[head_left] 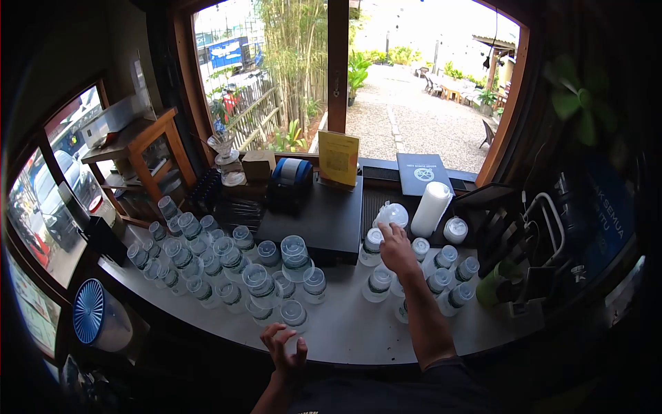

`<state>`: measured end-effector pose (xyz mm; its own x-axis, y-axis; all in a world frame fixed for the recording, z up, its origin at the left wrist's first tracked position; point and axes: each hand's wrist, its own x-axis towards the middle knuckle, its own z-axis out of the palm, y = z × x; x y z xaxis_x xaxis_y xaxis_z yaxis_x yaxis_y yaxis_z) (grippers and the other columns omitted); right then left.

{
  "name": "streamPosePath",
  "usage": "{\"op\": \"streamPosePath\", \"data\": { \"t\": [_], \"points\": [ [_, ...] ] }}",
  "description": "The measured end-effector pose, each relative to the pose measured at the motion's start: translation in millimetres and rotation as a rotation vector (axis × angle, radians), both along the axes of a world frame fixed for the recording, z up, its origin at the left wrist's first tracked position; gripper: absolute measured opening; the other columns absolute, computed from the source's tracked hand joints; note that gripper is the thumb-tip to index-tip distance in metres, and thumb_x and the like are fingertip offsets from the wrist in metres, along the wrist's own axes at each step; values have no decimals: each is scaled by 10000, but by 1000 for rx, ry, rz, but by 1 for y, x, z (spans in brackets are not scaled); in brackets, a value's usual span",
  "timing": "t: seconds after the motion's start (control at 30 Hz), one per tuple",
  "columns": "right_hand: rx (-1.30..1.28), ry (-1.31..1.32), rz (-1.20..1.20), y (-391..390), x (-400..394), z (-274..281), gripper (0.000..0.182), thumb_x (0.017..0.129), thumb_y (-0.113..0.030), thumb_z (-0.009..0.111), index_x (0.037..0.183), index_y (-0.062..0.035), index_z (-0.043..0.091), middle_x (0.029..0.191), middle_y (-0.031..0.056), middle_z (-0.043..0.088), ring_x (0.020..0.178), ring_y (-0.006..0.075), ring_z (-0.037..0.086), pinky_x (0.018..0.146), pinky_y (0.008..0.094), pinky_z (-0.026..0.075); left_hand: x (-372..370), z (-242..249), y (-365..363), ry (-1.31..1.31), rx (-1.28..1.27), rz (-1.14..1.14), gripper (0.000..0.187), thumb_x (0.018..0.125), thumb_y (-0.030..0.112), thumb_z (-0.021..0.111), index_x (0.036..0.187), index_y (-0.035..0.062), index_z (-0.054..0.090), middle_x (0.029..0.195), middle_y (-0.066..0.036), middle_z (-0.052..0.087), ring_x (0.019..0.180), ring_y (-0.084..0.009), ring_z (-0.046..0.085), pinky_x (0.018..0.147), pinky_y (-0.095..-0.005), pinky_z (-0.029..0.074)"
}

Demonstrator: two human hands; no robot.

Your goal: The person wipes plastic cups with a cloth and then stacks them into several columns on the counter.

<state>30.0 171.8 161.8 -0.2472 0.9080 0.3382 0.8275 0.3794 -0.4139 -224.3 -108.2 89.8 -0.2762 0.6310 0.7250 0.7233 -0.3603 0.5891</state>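
Note:
My right hand (397, 243) stretches across the counter, back of the hand up. Its fingertips overlap the lower edge of a translucent plastic lid (392, 213); whether they grip it I cannot tell. Beside that hand stand upside-down clear plastic cups (378, 281) with green print. My left hand (283, 347) hovers at the counter's front edge, fingers curled but apart, nothing between them. The closest thing to it is an upside-down clear cup (294, 314). More cups (258, 279), some stacked, spread over the counter's left part.
Behind the cups sits a black cash drawer (314, 221) with a blue-and-black printer (289, 183) and a yellow sign (338, 159). A white sleeve of lids (431, 209) stands right of my right hand. A green tumbler (491, 286) stands at the right; windows lie beyond.

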Motion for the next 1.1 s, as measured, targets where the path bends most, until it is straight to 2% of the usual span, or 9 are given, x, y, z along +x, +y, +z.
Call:
{"op": "streamPosePath", "data": {
  "t": [0.1,0.17,0.3,0.43,0.63,0.77,0.87,0.97,1.1],
  "points": [
    [48,30,212,-70,-34,5,415,925,-167,638,1321,-49,601,1422,251,498,1365,428,441,1122,517,374,-4,-8,13,24,-124,82,435,820,146,686,1228,75,552,1244,-182,548,1274,-409,436,1086,-547,336],
    [-248,316,488,-119,-56,-1,329,922,-181,693,1211,-35,634,1278,199,572,1202,408,573,997,445,485,-8,-14,21,84,-201,63,464,820,149,688,1253,71,539,1285,-190,543,1314,-425,405,1116,-566,309],
    [-259,300,564,-176,-81,-58,769,854,-237,795,1488,-71,391,1356,249,519,1242,418,559,1050,455,463,-4,-32,29,-14,-157,-219,417,853,76,641,1256,61,535,1298,-164,577,1295,-425,488,1101,-533,393],
    [-416,569,415,-185,-77,-100,794,807,-197,831,1445,-38,385,1369,245,507,1275,396,540,1070,440,444,14,-21,30,-102,-201,-462,456,871,75,676,1297,67,515,1369,-196,514,1306,-425,503,1087,-518,420],
    [-337,593,222,-167,-36,-104,757,815,-200,825,1406,-32,382,1348,234,512,1274,379,538,1074,440,431,9,81,95,100,-4,-216,542,874,159,701,1357,74,470,1445,-249,391,1393,-484,371,1121,-578,348],
    [-311,613,204,-171,-37,-113,790,819,-218,832,1427,-26,367,1354,229,507,1286,387,522,1099,446,407,14,115,160,365,-168,214,569,847,86,724,1363,76,485,1465,-251,367,1386,-466,355,1136,-572,321],
    [-199,618,186,-177,-39,-131,819,818,-229,839,1450,-26,360,1361,224,508,1312,380,501,1117,448,388,-4,86,194,317,-185,123,522,841,62,736,1322,74,532,1444,-221,406,1340,-416,410,1103,-525,375],
    [-210,614,136,-184,-37,-145,849,809,-239,851,1466,-29,357,1383,224,497,1331,375,484,1128,452,375,-2,121,165,206,-29,-29,459,852,89,731,1281,63,568,1391,-188,473,1288,-372,466,1060,-486,418],
    [-277,622,189,-185,-34,-132,903,808,-251,858,1493,-6,323,1436,240,456,1346,402,471,1140,456,370,37,132,105,223,-76,-489,455,904,233,740,1308,87,591,1399,-134,525,1355,-361,446,1115,-479,390]
  ]
}}
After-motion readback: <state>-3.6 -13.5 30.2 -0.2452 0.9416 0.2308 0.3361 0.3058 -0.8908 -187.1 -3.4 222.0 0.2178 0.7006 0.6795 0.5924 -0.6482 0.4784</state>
